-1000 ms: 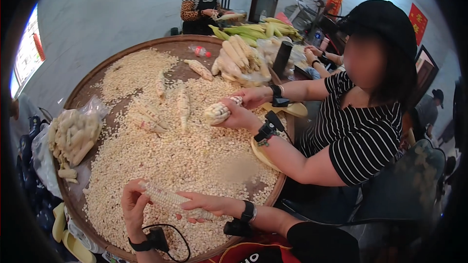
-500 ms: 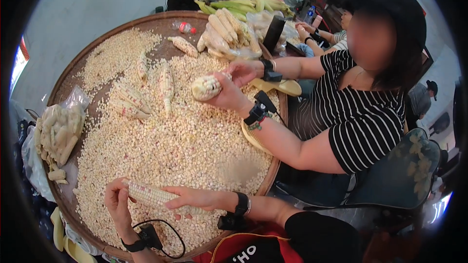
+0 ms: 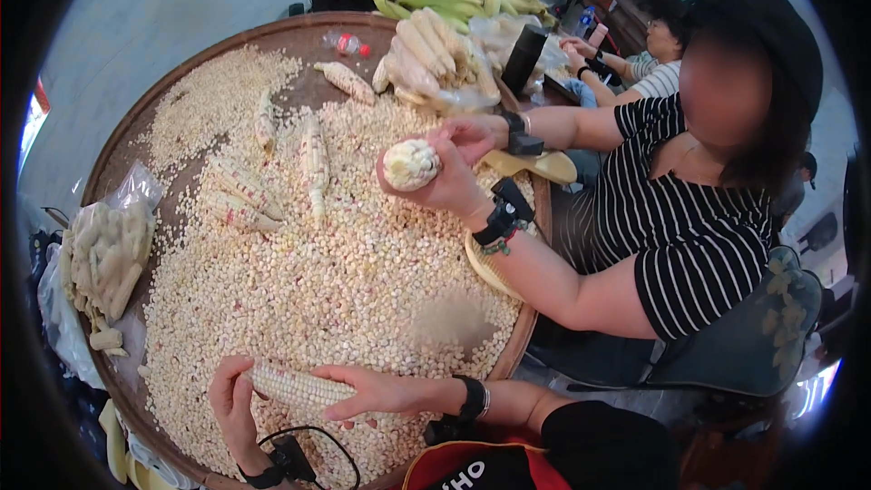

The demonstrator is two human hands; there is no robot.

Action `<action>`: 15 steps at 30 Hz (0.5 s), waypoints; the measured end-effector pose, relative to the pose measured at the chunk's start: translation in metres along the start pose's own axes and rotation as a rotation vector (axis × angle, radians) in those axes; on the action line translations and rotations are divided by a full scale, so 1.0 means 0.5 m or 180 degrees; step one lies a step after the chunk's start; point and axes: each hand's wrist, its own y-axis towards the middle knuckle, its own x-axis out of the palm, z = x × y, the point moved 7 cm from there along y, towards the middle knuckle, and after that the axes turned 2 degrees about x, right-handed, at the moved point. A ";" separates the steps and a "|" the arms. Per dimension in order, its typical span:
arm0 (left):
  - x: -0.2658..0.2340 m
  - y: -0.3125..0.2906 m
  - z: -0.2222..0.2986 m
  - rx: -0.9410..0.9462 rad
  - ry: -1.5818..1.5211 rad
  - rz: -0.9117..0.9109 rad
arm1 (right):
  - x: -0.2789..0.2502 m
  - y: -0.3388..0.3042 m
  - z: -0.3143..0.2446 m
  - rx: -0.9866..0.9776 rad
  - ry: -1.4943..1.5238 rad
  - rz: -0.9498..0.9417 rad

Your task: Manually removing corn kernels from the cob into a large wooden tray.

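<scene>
One corn cob [image 3: 298, 387], left hand [image 3: 233, 399] and right hand [image 3: 370, 390] clamped on it — white-lettered garment [image 3: 464, 466], red-labelled bottle [image 3: 347, 44]

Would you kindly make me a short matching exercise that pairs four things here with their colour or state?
1. Nearest corn cob
2. Cap of the lying bottle
3. Tall cylinder
4. Leafy corn ears

A. Black
B. Mostly green
C. Held between left hand and right hand
D. Red

Pairs: 1-C; 2-D; 3-A; 4-B
</scene>
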 end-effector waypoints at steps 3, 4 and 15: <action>0.004 0.008 -0.010 -0.0336 -0.0513 0.0122 | -0.007 -0.003 -0.004 0.0071 0.0153 0.0036; -0.011 -0.001 -0.021 -0.0359 -0.0504 0.0165 | 0.001 -0.003 -0.006 0.0108 0.0153 0.0003; -0.029 -0.018 -0.003 -0.0224 -0.0058 -0.0187 | 0.030 0.004 0.030 0.0558 0.0531 -0.0385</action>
